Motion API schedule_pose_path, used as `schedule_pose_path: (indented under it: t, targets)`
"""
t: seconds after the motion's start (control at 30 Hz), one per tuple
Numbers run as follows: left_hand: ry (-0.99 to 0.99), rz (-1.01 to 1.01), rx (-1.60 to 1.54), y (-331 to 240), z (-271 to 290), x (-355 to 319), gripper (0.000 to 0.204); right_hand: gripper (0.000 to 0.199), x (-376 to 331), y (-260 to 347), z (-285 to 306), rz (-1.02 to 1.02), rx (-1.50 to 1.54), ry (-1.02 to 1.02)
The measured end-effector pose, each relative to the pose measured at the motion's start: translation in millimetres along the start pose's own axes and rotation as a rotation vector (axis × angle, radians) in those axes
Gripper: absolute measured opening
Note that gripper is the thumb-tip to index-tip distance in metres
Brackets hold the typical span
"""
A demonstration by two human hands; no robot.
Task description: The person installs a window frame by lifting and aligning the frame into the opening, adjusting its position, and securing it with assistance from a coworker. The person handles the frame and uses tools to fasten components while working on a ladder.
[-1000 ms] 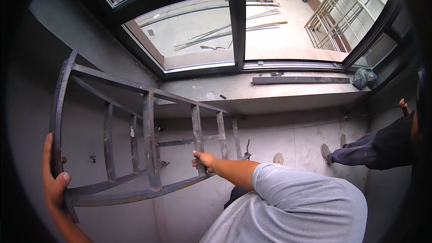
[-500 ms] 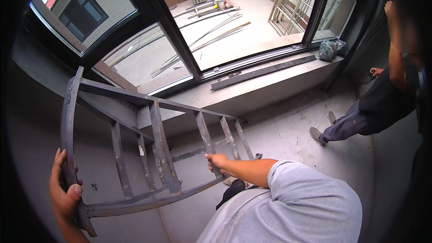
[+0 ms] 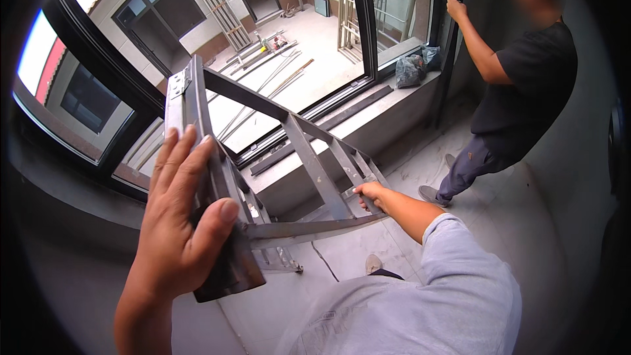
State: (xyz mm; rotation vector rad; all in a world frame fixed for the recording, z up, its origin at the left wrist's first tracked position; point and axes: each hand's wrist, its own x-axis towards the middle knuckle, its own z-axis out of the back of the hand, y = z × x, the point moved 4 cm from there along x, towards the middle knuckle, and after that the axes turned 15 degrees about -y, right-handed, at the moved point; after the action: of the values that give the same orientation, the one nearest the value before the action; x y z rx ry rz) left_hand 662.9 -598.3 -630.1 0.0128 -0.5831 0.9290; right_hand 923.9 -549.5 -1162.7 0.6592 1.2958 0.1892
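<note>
A dark grey metal stepladder (image 3: 317,167) slants away from me, its broad top end close by and its far end toward the floor. My left hand (image 3: 174,217) presses on that top end, fingers stretched along the plate and thumb hooked at its edge. Farther along, my right hand (image 3: 371,196) is wrapped round one of the ladder's crosspieces. A second set of the ladder's legs shows partly behind the nearer side rail.
A co-worker (image 3: 526,98) stands at right by the window frame (image 3: 368,20), one arm raised. On the sill lie a long dark metal strip (image 3: 358,108) and dark plastic bags (image 3: 411,71). Metal bars (image 3: 279,69) lie in the yard outside.
The ladder has swung, its top end now nearer and farther right in view. My left hand has shifted from its side to flat on the top. My view has turned right.
</note>
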Motion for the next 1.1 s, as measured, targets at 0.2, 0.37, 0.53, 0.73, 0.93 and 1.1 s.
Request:
schedule_pose_path:
  t: [0.2,0.37,0.53,0.73,0.93,1.1]
  targets:
    - [0.08,-0.214,0.003,-99.1,-70.0,67.2,0.056,0.03,98.1,29.0,102.3,0.08,0.391,-0.088]
    - [0.034,-0.176,-0.203,-103.9,-64.5,75.8,0.051,0.035,93.7,4.6,119.8,0.523,0.185,-0.251]
    - [-0.383,-0.175,-0.867,-56.2,-74.7,43.8,0.049,0.029,39.9,-30.4,150.3,0.672,0.307,-0.518]
    - [-0.508,0.372,-0.659,33.8,-159.6,-106.2,0.022,0.018,67.6,-186.2,181.3,0.398,0.484,-0.94]
    - [0.631,0.397,-0.309,136.4,-245.3,-219.4,0.026,0.035,37.0,-166.0,227.1,0.348,1.015,-0.72]
    - [0.552,0.515,-0.244,244.9,-270.4,-238.0,0.028,0.041,-120.5,23.2,271.0,0.839,1.206,-0.484]
